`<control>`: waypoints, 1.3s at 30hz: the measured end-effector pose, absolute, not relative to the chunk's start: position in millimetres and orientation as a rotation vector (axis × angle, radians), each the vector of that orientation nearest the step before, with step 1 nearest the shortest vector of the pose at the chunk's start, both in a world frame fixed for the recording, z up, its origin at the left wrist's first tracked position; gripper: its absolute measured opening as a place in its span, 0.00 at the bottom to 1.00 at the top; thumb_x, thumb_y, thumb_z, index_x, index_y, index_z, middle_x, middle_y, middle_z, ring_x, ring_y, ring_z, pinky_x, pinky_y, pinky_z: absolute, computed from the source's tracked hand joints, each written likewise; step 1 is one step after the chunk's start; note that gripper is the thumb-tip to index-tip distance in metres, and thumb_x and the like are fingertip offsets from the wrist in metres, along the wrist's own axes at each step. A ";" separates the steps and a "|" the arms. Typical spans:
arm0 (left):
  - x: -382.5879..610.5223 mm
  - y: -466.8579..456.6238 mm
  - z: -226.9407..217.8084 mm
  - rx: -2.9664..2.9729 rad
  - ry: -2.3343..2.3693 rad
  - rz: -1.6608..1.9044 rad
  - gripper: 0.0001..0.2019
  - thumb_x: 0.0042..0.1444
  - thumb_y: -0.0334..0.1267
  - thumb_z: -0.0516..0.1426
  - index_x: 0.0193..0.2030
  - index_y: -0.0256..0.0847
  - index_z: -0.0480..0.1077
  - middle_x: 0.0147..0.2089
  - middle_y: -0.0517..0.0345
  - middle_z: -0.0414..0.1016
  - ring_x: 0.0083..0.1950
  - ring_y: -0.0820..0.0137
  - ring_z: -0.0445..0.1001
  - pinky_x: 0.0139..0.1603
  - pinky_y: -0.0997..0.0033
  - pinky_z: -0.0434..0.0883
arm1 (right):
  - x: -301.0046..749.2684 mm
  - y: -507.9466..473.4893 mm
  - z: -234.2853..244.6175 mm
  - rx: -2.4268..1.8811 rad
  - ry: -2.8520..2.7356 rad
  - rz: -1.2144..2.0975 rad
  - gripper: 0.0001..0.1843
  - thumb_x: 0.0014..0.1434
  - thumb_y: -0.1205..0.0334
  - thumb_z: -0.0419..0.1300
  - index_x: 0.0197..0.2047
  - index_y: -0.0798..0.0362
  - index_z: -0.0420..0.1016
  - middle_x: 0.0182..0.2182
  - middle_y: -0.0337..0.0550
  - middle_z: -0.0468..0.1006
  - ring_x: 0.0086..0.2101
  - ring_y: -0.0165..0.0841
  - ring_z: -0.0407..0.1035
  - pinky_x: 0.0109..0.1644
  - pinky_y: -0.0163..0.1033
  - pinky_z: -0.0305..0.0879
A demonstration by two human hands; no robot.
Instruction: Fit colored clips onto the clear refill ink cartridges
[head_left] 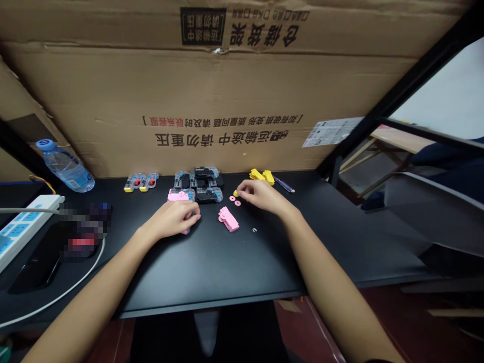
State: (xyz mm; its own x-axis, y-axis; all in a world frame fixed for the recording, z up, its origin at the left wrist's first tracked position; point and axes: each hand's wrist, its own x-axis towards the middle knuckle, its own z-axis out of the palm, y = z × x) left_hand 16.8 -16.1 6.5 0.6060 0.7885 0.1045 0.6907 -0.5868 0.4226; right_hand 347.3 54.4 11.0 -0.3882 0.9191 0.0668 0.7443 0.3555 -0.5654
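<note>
My left hand (176,218) rests on the table with curled fingers. Pink plastic (185,232) peeks out below them; whether they grip it is hidden. Just behind the knuckles is a pink piece with a round boss (178,195). With bent fingers, my right hand (260,194) pinches at a small yellow round part (236,193) low over the table. Close to those fingertips lie two pink rings (237,203). Between my hands sits a pink plastic housing (229,219), tilted, and a small white C-shaped clip (254,230) is to its right.
Several clear-and-black assemblies (209,195) stand at the back, with two red-and-yellow ones (149,182) farther left. Yellow housings (262,175) and a dark pen-like tool (284,185) lie back right. Left are a water bottle (68,169), power strip (28,222) and cable. Cardboard (227,91) walls the back.
</note>
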 end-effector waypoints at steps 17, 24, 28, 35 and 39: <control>17.2 -16.1 8.0 2.496 1.186 0.394 0.11 0.73 0.44 0.54 0.44 0.42 0.75 0.31 0.62 0.72 0.31 0.70 0.68 0.35 0.70 0.59 | 340.6 52.5 0.3 -1.534 -2.327 1.163 0.14 0.63 0.50 0.69 0.36 0.53 0.78 0.30 0.43 0.81 0.26 0.33 0.72 0.30 0.38 0.67; 17.0 -16.5 7.7 2.509 1.176 0.414 0.11 0.73 0.44 0.54 0.43 0.43 0.75 0.30 0.63 0.71 0.30 0.70 0.67 0.33 0.69 0.58 | 337.7 48.3 0.0 -1.369 -2.294 1.223 0.18 0.60 0.45 0.70 0.36 0.52 0.76 0.28 0.40 0.79 0.27 0.33 0.72 0.30 0.37 0.67; 18.6 -19.5 8.4 2.539 1.178 0.456 0.10 0.73 0.43 0.54 0.45 0.44 0.75 0.32 0.62 0.73 0.31 0.70 0.69 0.34 0.69 0.60 | 335.4 48.7 2.8 -1.314 -2.214 1.121 0.20 0.59 0.44 0.71 0.38 0.54 0.78 0.29 0.41 0.80 0.28 0.32 0.70 0.30 0.36 0.64; 29.0 -25.0 6.5 2.345 1.184 0.791 0.15 0.74 0.49 0.56 0.59 0.44 0.73 0.45 0.58 0.79 0.35 0.71 0.73 0.42 0.67 0.71 | 305.8 28.8 13.6 -1.026 -2.051 1.330 0.25 0.62 0.37 0.71 0.38 0.53 0.75 0.28 0.40 0.80 0.27 0.31 0.72 0.32 0.36 0.67; 41.0 -28.2 4.3 2.148 1.035 0.961 0.16 0.73 0.51 0.58 0.55 0.42 0.74 0.46 0.56 0.81 0.37 0.71 0.75 0.38 0.70 0.72 | 282.7 11.6 11.7 -0.933 -1.950 1.431 0.25 0.62 0.37 0.71 0.39 0.51 0.74 0.26 0.38 0.79 0.27 0.33 0.75 0.32 0.37 0.69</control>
